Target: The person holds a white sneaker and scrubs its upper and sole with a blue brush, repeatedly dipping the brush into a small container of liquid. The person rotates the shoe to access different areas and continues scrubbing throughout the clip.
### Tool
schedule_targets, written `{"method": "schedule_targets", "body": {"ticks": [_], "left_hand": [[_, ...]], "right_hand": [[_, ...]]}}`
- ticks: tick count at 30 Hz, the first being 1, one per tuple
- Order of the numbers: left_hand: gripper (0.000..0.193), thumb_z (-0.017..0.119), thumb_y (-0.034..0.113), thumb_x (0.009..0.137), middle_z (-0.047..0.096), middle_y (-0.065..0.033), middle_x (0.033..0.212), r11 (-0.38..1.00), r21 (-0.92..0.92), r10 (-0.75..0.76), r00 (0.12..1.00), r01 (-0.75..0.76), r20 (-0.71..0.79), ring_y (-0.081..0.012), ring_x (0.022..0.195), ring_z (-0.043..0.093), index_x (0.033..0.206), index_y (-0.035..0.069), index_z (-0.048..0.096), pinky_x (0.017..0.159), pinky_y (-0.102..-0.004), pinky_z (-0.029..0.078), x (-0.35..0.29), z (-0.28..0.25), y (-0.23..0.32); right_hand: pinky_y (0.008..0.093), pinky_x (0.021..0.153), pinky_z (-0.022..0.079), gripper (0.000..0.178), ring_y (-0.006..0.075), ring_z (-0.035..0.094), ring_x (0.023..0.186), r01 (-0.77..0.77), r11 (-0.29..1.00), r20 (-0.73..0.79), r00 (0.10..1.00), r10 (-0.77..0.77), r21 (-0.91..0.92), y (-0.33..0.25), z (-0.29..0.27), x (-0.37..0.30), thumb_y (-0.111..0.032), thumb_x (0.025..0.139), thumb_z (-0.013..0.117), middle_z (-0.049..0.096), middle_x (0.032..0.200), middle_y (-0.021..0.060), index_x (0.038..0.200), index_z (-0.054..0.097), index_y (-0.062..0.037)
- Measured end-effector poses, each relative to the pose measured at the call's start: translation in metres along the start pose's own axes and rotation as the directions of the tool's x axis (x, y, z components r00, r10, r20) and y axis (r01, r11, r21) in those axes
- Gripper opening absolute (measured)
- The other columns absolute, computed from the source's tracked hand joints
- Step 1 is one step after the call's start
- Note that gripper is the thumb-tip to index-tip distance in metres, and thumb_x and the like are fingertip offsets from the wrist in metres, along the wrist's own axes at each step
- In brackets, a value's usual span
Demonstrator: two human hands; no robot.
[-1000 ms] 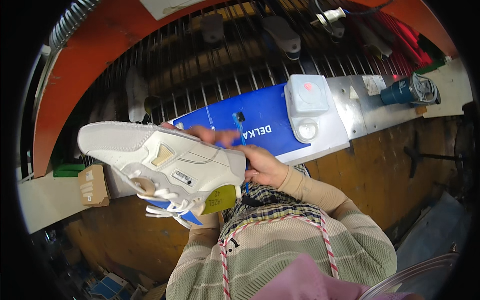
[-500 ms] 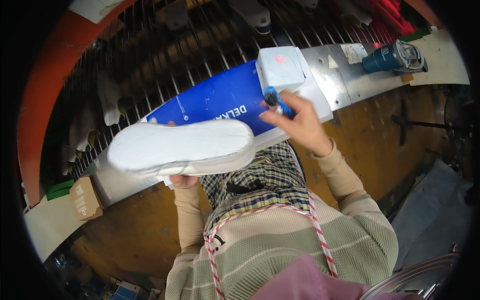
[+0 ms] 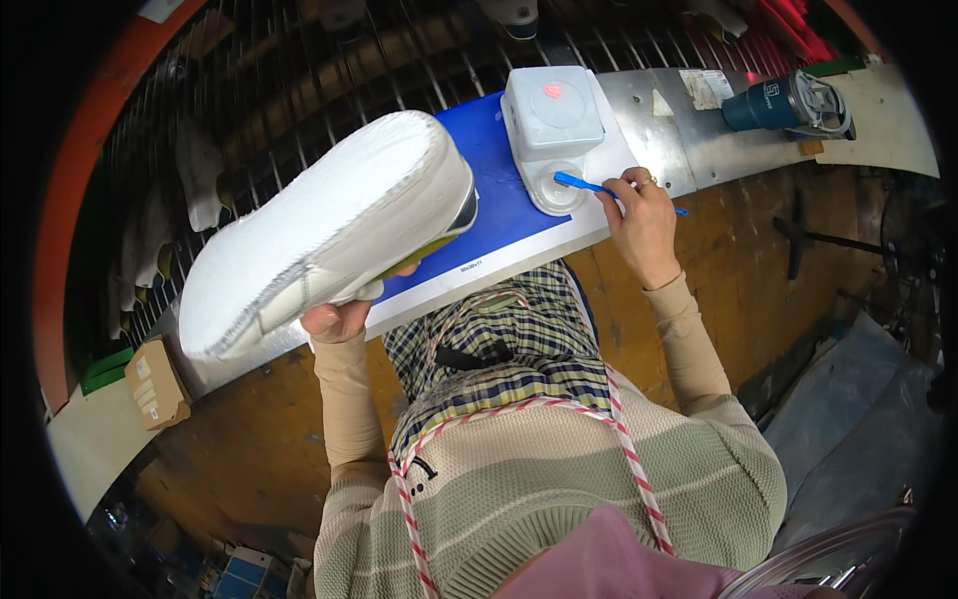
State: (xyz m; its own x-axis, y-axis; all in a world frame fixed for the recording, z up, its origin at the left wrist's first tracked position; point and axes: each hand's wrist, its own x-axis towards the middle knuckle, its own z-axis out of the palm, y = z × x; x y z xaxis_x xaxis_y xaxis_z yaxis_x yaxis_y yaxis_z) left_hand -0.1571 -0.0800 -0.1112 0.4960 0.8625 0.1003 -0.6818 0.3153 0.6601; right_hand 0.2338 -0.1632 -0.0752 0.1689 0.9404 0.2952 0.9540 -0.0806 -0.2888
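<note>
- We see the white shoe (image 3: pixel 319 220) raised above the left part of the counter (image 3: pixel 679 150), its pale underside turned up, toe end toward the lower left and heel toward the upper right.
- The left hand (image 3: pixel 336 321) carries it from beneath, fingers curled about the upper; most of them are hidden behind the shoe.
- In the right hand (image 3: pixel 644 225) we find a slim blue brush (image 3: pixel 602 189), pinched by its handle between narrowed fingers.
- The brush's head is over a small round dish (image 3: pixel 551 202); from this angle we cannot be certain whether it touches what lies inside.
- Just behind the dish stands a white, box-shaped container (image 3: pixel 554 125), and under both we see a flat blue-and-white sheet (image 3: pixel 481 130) on the counter.
- Farther right along the counter we notice a dark blue lidded tumbler (image 3: pixel 763 106).
- At the far left we see a brown cardboard box (image 3: pixel 157 384), and beyond the counter more shoes (image 3: pixel 205 178) among metal rods (image 3: pixel 399 45).
</note>
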Motion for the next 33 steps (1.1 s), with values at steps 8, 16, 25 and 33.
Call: {"method": "schedule_targets", "body": {"ticks": [8,16,25,33], "left_hand": [[0.084,0.077,0.035,0.076,0.044,-0.0137,0.152,0.979,0.183,0.127,0.976,-0.094,-0.177,-0.0394,0.141,0.039,0.149,0.013,0.043,0.111,-0.0636,0.036,0.01,0.01,0.016],[0.051,0.059,0.029,0.094,0.052,-0.02,0.143,0.904,0.424,-0.016,0.996,0.053,-0.09,-0.037,0.126,0.057,0.14,0.009,0.052,0.102,-0.0494,0.052,0.063,0.09,0.051],[0.042,0.08,0.013,0.077,0.057,-0.0084,0.141,-0.373,0.713,0.334,0.631,-0.594,0.7,-0.0386,0.134,0.05,0.115,0.024,0.067,0.112,-0.0459,0.047,0.076,0.096,0.047],[0.042,0.08,0.011,0.075,0.055,-0.0081,0.141,-0.306,0.716,0.383,0.607,-0.628,0.696,-0.0426,0.133,0.049,0.113,0.023,0.066,0.11,-0.0511,0.048,0.073,0.115,0.049]], "right_hand": [[0.0411,0.067,0.046,0.008,0.0301,0.06,0.073,-0.028,1.0,0.043,0.999,0.027,0.007,0.004,0.017,-0.001,-0.012,0.08,0.076,0.061,0.093,0.0096,0.085,0.072,-0.0062],[0.0225,0.051,0.032,0.02,0.0075,0.046,0.056,-0.786,0.273,0.705,0.618,0.348,0.555,0.027,0.003,-0.005,-0.017,0.092,0.068,0.067,0.075,0.002,0.089,0.075,0.0017],[0.0231,0.071,0.045,0.017,0.0094,0.056,0.078,-0.179,-0.157,0.199,0.972,0.126,0.971,-0.09,-0.022,0.077,-0.003,0.093,0.066,0.064,0.093,0.0044,0.108,0.068,0.0048],[0.0258,0.087,0.047,0.022,0.0128,0.056,0.094,0.227,0.103,-0.234,0.97,0.066,0.968,-0.139,-0.033,0.125,0.008,0.085,0.069,0.055,0.109,0.0055,0.106,0.068,0.0035]]}}
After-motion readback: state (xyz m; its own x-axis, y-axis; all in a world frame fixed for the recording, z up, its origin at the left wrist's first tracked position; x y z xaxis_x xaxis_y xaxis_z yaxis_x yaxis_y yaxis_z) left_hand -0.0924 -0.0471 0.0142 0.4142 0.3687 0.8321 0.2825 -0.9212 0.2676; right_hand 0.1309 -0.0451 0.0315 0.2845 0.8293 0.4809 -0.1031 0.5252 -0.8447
